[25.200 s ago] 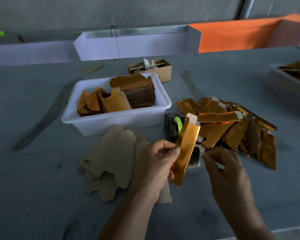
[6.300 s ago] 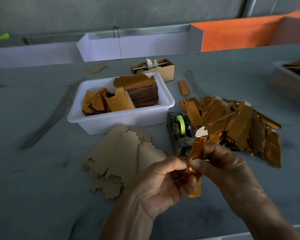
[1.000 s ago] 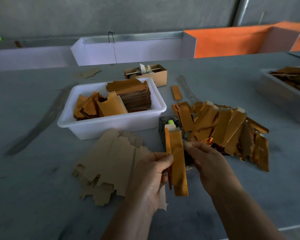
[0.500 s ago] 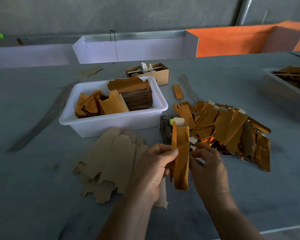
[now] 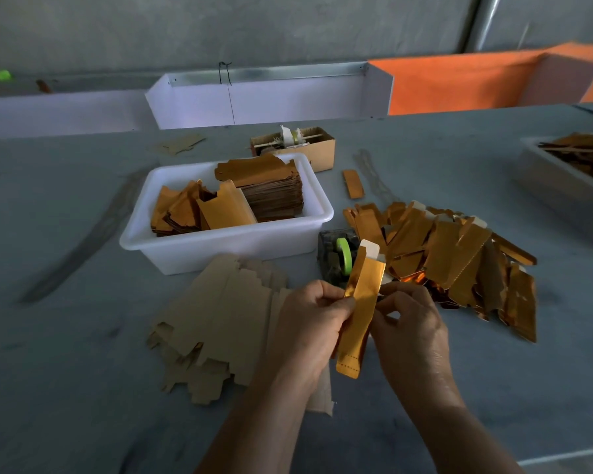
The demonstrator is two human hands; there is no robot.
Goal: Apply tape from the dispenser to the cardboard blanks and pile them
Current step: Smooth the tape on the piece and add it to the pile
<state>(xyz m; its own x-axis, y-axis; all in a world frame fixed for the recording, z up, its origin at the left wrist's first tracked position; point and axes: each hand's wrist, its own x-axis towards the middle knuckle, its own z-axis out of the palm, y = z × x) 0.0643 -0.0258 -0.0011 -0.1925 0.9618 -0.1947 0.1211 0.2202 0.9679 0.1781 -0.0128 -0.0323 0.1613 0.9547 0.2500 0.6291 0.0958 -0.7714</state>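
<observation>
A folded gold cardboard blank (image 5: pixel 358 302) is held nearly upright above the grey table (image 5: pixel 65 388), its pale tab at the top and a dotted edge at the bottom. It is pinched along its left edge by the thumb and fingers of the left hand (image 5: pixel 308 323). The right hand (image 5: pixel 411 323) is placed against the blank's right edge with its fingers curled and the tips drawn together there; whether a strip of tape is pinched between them cannot be told. The tape dispenser (image 5: pixel 336 260), dark in body and carrying a green roll, is seen just behind the blank, between a white tub (image 5: pixel 220 241) and a loose pile of finished gold blanks (image 5: pixel 452 261) on the right. The tub is loaded with a stack of blanks and several loose gold pieces. A fan of flat brown blanks (image 5: pixel 220 323) is laid on the table to the left of the hands, partly under the left wrist. A single gold piece (image 5: pixel 353 184) is noted apart, behind the pile, and a small cardboard box (image 5: pixel 305 145) behind the tub. A second tub (image 5: pixel 569 172) holding similar pieces is noted at the right edge.
</observation>
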